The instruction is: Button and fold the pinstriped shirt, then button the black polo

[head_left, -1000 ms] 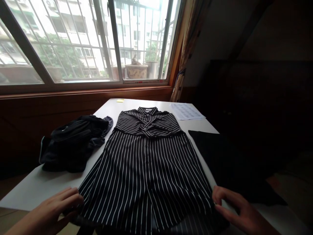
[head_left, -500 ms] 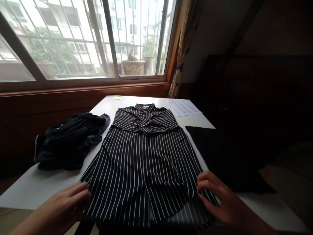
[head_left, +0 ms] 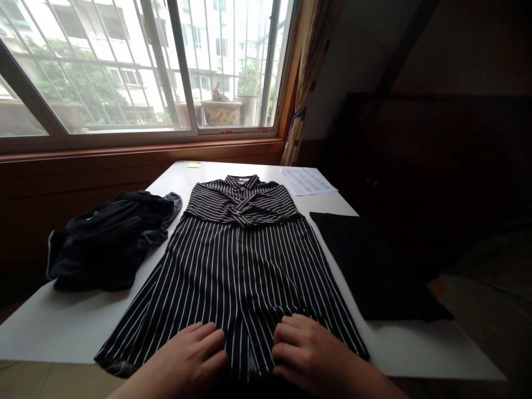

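Observation:
A black shirt with white stripes [head_left: 241,260] lies front up on the table, collar at the far end, its sleeves folded across the chest and crossing in the middle. My left hand [head_left: 193,354] is closed at the lower front of the shirt, left of the button placket, fingers curled into the cloth. To the right of the placket, my right hand [head_left: 305,346] is closed likewise, with the fabric rumpled just above its knuckles. Both thumbs and the cloth under the palms are mostly hidden.
A heap of dark clothing [head_left: 112,238] sits on the white table [head_left: 37,327] at left. Flat black cloth [head_left: 374,271] lies along the right edge. Printed papers [head_left: 310,182] and a yellow note [head_left: 194,165] are at the far end, below a barred window.
Both hands have moved inward from the shirt's lower side corners to the middle of its front. The hem's side corners now lie free. The view has shifted slightly.

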`<action>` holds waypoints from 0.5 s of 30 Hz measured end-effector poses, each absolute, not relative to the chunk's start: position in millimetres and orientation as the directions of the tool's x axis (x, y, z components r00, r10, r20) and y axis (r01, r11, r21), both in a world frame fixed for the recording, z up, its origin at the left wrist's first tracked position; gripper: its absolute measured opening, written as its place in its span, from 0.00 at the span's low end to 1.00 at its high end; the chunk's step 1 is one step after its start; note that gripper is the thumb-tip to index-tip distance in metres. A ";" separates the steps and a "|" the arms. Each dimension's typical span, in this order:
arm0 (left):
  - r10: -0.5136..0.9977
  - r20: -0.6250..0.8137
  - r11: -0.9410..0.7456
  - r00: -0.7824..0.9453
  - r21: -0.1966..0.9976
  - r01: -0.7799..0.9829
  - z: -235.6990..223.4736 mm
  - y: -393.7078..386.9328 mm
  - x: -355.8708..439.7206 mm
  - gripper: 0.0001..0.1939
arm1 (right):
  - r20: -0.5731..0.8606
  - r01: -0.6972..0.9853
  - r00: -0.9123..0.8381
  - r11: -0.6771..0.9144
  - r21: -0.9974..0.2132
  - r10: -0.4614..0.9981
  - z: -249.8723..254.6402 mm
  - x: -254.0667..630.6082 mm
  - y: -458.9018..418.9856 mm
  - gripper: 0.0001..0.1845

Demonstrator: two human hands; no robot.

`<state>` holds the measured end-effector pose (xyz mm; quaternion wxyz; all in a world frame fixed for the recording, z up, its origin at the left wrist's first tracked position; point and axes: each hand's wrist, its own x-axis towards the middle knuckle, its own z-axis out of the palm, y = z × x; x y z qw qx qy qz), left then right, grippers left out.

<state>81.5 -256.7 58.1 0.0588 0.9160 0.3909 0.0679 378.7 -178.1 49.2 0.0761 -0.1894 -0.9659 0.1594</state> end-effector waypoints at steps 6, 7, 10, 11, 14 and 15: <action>0.717 0.092 -0.695 0.691 0.181 0.696 49.6 -260.6 82.3 0.06 | 0.127 0.344 -0.900 0.860 -0.378 0.416 57.1 368.8 -182.1 0.04; 0.720 0.095 -0.691 0.687 0.184 0.699 48.7 -261.2 83.3 0.07 | 0.127 0.348 -0.894 0.845 -0.406 0.429 60.6 366.6 -182.8 0.04; 0.722 0.150 -0.691 0.675 0.207 0.693 48.4 -262.5 86.5 0.07 | 0.122 0.345 -0.879 0.791 -0.506 0.461 72.6 357.9 -186.4 0.02; 0.719 0.172 -0.694 0.673 0.218 0.686 48.9 -262.6 87.3 0.06 | 0.127 0.338 -0.874 0.774 -0.535 0.469 76.0 354.3 -188.1 0.02; 0.719 0.202 -0.694 0.665 0.249 0.676 48.7 -262.5 88.8 0.07 | 0.159 0.307 -0.867 0.758 -0.576 0.471 80.0 341.6 -193.9 0.04; 0.723 0.204 -0.691 0.660 0.247 0.680 47.2 -262.1 89.0 0.08 | 0.171 0.296 -0.868 0.763 -0.575 0.466 78.6 337.4 -195.7 0.05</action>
